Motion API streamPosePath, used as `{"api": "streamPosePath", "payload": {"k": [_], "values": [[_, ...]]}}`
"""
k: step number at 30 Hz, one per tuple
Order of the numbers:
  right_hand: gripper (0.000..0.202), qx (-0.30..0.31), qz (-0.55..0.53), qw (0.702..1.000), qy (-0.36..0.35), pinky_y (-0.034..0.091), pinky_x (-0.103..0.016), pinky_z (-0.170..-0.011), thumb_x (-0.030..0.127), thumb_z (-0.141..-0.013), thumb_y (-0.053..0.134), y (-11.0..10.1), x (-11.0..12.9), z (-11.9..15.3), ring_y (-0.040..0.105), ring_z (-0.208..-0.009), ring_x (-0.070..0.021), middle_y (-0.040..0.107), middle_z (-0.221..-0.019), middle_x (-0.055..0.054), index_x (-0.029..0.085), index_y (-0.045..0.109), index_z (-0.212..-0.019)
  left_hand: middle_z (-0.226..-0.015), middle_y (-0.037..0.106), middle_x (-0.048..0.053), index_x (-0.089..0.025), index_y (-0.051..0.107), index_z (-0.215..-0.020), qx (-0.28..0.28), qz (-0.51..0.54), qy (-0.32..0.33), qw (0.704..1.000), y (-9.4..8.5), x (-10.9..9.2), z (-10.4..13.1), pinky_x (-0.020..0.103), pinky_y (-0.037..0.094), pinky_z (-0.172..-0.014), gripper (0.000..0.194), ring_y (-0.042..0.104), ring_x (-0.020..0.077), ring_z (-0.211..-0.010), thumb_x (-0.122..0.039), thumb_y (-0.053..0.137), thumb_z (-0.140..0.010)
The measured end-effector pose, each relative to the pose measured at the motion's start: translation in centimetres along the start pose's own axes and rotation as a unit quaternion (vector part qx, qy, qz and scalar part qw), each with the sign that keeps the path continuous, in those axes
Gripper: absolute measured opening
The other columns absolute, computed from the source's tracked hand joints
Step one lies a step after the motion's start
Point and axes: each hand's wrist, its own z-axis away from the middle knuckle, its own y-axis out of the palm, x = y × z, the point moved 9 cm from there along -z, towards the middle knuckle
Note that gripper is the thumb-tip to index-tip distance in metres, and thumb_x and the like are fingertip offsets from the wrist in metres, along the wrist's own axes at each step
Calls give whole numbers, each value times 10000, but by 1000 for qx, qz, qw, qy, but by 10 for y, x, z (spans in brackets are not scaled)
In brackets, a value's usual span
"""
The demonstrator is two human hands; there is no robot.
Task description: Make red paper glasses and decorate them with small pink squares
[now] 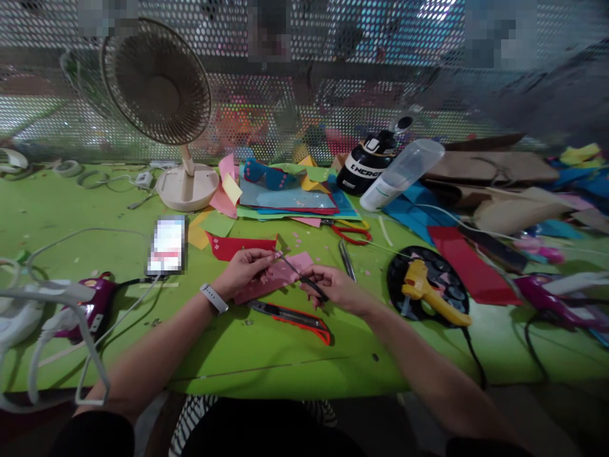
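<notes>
Between the fingertips of my left hand [251,270] is a small pink paper piece [278,254], pinched closed. My right hand [328,287] is closed around dark-handled scissors [311,287], whose blades point up and left toward that piece. Under both hands lies a pink paper sheet [257,291]. Just behind my left hand stands a folded red paper [228,246] with small pink squares on it. An orange-and-black utility knife [299,318] rests on the green table in front of my hands. Right of my right hand lies a pair of slim metal tweezers [347,259].
A yellow glue gun [419,287] sits on a round black tray [398,266] at right. Red-handled scissors [353,235], stacked coloured paper [290,198], a black bottle [364,168] and a fan [157,89] stand or lie behind. Left are a phone [166,246] and cables.
</notes>
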Motion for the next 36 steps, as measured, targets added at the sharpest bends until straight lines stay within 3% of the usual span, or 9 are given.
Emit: {"api": "streamPosePath", "payload": {"k": [12, 22, 36], "values": [[552, -15, 5, 1000, -19, 438, -219, -457, 586, -606, 776, -6, 6, 2, 580, -487, -89, 601, -631, 31, 157, 608, -909, -576, 599, -35, -131, 673, -876, 7, 11, -9, 1000, -1, 6, -1, 172, 366, -440, 366, 488, 49, -441, -461, 743, -734], [557, -37, -17, 999, -15, 439, -213, -439, 571, -588, 790, -11, 3, 0, 582, -466, -93, 595, -608, 37, 156, 595, -904, -576, 593, -37, -130, 668, -836, 5, 2, 5, 1000, 1, -2, 1, 170, 360, -448, 353, 483, 44, -441, -462, 737, -740], [565, 21, -16, 1000, -6, 503, -227, -522, 561, -635, 778, 1, -2, 1, 600, -523, -84, 612, -665, 30, 148, 598, -976, -580, 617, -17, -100, 678, -865, -7, 25, 12, 1000, -2, 0, 0, 170, 364, -447, 408, 494, 46, -438, -475, 751, -723]]}}
